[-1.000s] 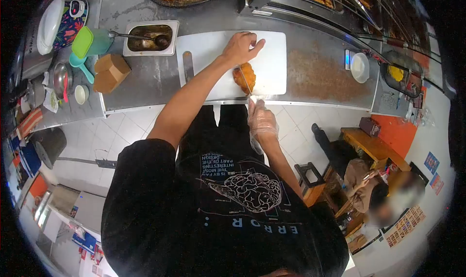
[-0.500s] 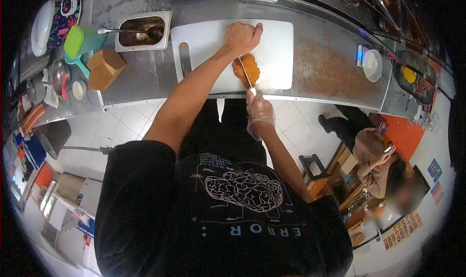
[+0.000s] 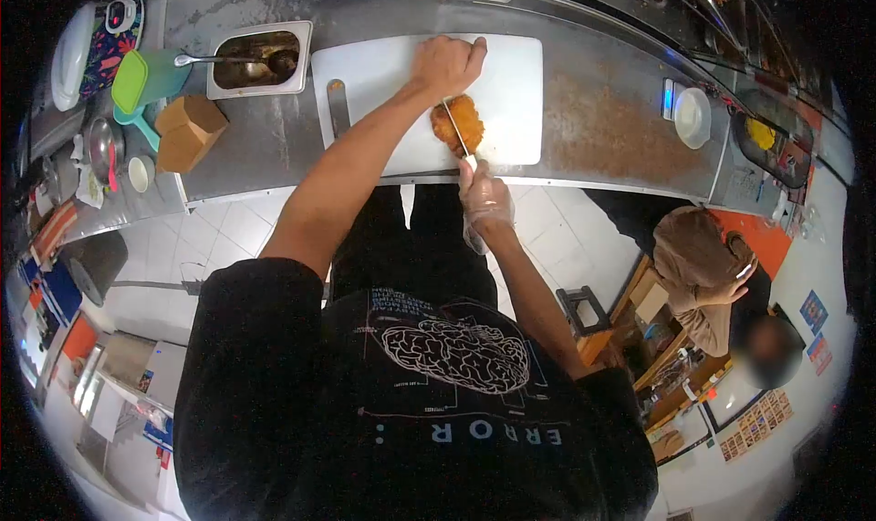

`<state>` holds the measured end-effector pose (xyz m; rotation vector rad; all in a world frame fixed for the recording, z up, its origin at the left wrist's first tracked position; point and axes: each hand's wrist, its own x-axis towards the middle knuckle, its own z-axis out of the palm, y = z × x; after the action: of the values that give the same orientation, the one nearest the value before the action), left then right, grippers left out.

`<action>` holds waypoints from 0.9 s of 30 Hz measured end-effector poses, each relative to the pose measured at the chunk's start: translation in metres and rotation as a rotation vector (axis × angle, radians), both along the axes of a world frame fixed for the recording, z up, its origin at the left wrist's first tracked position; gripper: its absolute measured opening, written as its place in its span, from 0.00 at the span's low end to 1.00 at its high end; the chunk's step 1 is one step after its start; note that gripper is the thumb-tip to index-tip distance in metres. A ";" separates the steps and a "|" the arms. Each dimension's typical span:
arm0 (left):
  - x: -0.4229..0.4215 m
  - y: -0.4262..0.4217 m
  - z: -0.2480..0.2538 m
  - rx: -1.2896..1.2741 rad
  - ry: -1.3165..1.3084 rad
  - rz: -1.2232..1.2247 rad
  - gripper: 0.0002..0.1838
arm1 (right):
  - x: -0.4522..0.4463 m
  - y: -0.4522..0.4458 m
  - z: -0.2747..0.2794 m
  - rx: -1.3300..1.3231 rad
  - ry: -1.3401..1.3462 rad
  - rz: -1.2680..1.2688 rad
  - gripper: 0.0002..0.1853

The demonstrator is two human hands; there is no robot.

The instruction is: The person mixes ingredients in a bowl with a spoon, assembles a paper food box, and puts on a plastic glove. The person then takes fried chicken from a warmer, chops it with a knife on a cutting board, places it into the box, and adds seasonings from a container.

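A knife [image 3: 455, 129] lies across a golden-brown breaded cutlet [image 3: 467, 118] on the white cutting board [image 3: 511, 92]. My right hand [image 3: 485, 195], in a clear plastic glove, is closed round the knife's white handle at the board's near edge. Just past the cutlet, my bare left hand [image 3: 447, 63] is held as a fist over the board, thumb to the right. Nothing shows in that fist, and its underside is hidden. My left wrist is close to the blade's far end.
Left of the board stand a metal pan [image 3: 258, 60] of dark sauce with a ladle, an open cardboard box [image 3: 189, 132] and a green-lidded container [image 3: 146, 81]. A white bowl [image 3: 693, 118] is on the right. Another person [image 3: 703, 256] is at the lower right.
The view has shifted slightly. My hands, the knife and the cutlet keep nearly the same arrangement. The other person has bent forward, with an arm and hand raised near the head.
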<state>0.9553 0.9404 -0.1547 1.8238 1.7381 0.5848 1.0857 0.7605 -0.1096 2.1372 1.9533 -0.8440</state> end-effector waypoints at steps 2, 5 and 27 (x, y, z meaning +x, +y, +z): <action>-0.004 0.009 0.007 0.043 -0.037 0.034 0.31 | -0.002 0.010 0.018 -0.073 0.008 0.003 0.26; 0.003 0.011 0.021 0.005 -0.103 0.024 0.30 | 0.001 0.014 0.043 -0.151 0.019 -0.068 0.26; 0.025 0.011 0.003 -0.026 -0.055 -0.122 0.30 | 0.013 0.006 -0.005 -0.052 -0.018 -0.069 0.27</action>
<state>0.9805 0.9517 -0.1514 1.8631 1.5795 0.5555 1.0985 0.7669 -0.1141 2.1866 1.8380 -0.8734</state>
